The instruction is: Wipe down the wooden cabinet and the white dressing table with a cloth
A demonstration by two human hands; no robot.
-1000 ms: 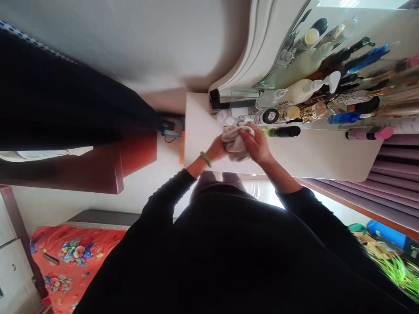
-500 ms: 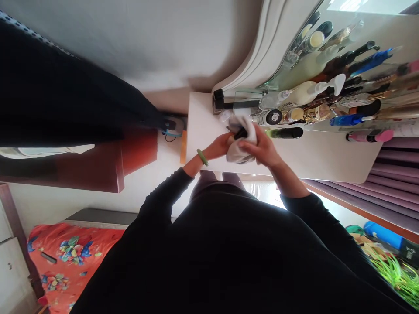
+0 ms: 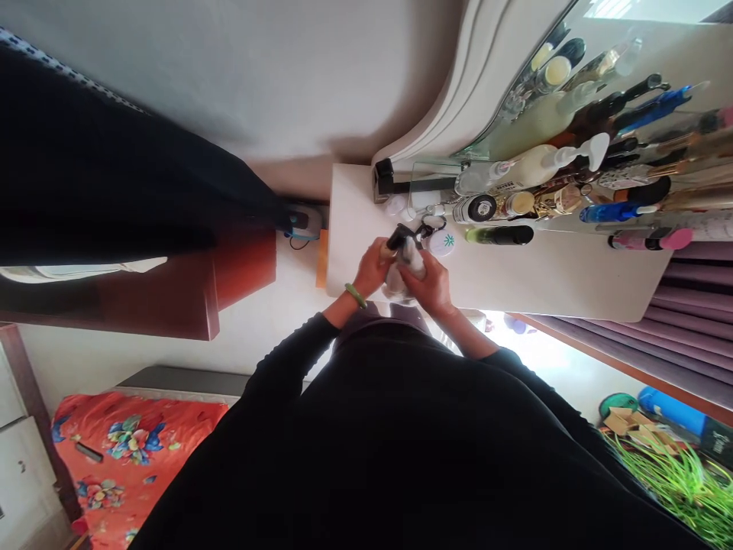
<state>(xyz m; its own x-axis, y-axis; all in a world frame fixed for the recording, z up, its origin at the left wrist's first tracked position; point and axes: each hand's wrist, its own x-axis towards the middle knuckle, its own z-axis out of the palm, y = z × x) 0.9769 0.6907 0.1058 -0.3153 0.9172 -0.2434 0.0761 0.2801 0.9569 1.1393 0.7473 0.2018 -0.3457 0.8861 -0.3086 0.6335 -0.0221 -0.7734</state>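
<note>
Well, what's different now?

The cloth (image 3: pixel 408 269) is bunched tighter, a black object (image 3: pixel 398 238) poking from it, held over the counter (image 3: pixel 544 275). A white lid (image 3: pixel 442 243) shows just beside it.

And the hands?

Both closed: left hand (image 3: pixel 372 269) gripping the black object, right hand (image 3: pixel 431 286) wrapped around the cloth.

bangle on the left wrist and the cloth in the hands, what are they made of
The bangle looks like polished jade or green glass: smooth, glossy band; too small to tell which. The cloth seems soft matte cotton fabric, off-white, bunching in limp folds.
</note>
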